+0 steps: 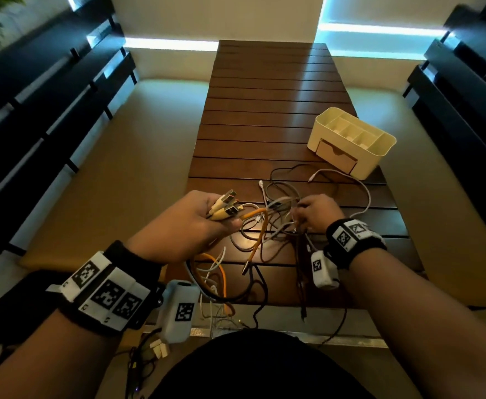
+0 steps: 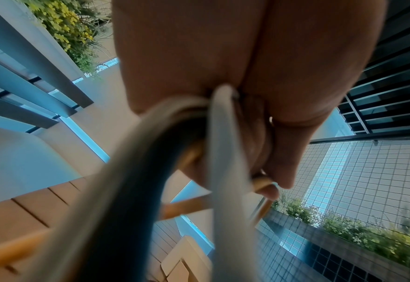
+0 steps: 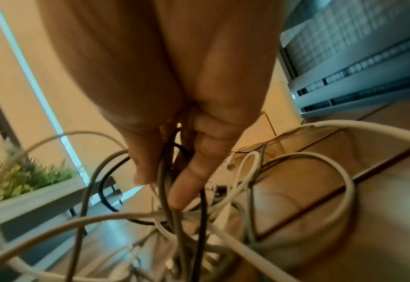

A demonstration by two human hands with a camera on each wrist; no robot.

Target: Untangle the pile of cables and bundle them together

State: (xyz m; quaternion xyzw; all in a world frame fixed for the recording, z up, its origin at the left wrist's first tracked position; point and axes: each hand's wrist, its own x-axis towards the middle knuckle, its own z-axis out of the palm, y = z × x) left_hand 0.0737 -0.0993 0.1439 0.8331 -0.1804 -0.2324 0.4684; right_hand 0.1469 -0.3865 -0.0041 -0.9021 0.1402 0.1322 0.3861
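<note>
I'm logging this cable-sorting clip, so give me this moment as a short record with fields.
surface: slatted wooden table
left hand: raised, grips several plug ends together
right hand: in the tangled cables on the table, fingers around dark strands
orange cable: runs from the left hand down into the tangle
organizer box: cream, far right of the table, no cables inside
progress: cables still tangled

The pile of cables [image 1: 279, 223] is lying on the near half of the table [image 1: 264, 116], between the left hand [image 1: 190, 223] and right hand [image 1: 316, 213]. The organiser box [image 1: 351, 142] is sitting behind it, rightward. Some cables are apparently trailing off the near edge.
</note>
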